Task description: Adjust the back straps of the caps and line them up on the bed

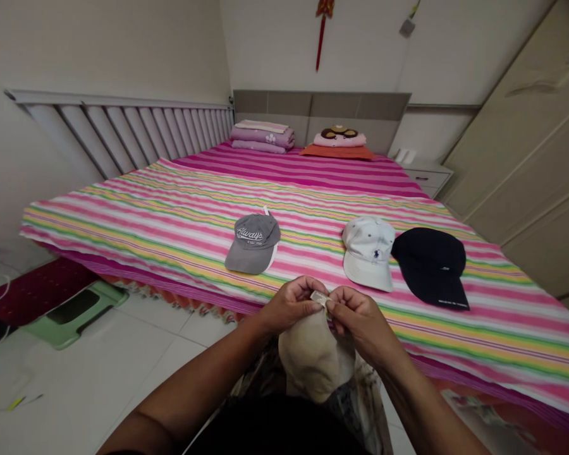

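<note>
A beige cap (pixel 313 357) hangs below both hands, close to my body. My left hand (pixel 291 306) is closed, pinching the cap's edge near a small pale tag or strap end (pixel 319 297). From the other side my right hand (pixel 355 316) grips the same spot, its thumb and fingers pressed together. The fingers partly hide what joins the tag to the cap. On the bed beyond lie a grey cap (pixel 255 243) with white lettering, a white cap (pixel 370 253) with a small dark logo, and a black cap (pixel 431 265) touching or nearly touching the white one.
The striped bedspread (pixel 194 218) spreads out in front of me. Folded bedding (pixel 263 136) and a pillow stack (pixel 339 144) sit by the headboard (pixel 284 104). A rail (pixel 137 129) lines the left side. A green stool (pixel 76 313) stands on the floor; a nightstand (pixel 424 174) is far right.
</note>
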Motion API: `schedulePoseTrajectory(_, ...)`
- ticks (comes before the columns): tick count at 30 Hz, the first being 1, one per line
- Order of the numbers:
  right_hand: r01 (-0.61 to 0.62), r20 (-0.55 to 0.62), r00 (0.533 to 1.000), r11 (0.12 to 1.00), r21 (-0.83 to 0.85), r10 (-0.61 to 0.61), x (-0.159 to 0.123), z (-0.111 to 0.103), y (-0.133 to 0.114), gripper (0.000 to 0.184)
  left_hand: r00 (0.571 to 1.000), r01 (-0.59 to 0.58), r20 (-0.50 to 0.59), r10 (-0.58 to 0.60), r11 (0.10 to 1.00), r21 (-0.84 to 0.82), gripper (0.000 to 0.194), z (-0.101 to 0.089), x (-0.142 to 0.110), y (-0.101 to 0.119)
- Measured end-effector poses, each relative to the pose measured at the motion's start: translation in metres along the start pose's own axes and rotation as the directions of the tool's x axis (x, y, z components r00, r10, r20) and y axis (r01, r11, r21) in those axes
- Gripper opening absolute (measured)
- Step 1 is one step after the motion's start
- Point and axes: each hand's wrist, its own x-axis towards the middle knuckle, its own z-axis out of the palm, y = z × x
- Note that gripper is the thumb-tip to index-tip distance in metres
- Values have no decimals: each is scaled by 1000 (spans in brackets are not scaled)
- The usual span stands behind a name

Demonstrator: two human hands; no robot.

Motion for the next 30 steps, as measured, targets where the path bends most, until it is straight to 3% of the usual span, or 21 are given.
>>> schedulePoseTrajectory(8,-45,11,999,997,61,45,-2,-4,2,19,998,11,-55,-13,999,-34,33,-2,-2,-2)
schedulePoseTrajectory(15,-56,20,998,981,183,53,0,-1,7,20,996,84,-26,-85,995,-51,34,2,-1,-3)
schedulePoseTrajectory(20,-47,20,999,957,287,43,-1,-1,7,23,998,42,-51,-49,991,-125,34,-1,-1,-6)
schedulePoseTrajectory(30,3,-74,997,979,203,13,-2,1,10,27,989,146,-8,-148,983,-114,35,-2,0,-6)
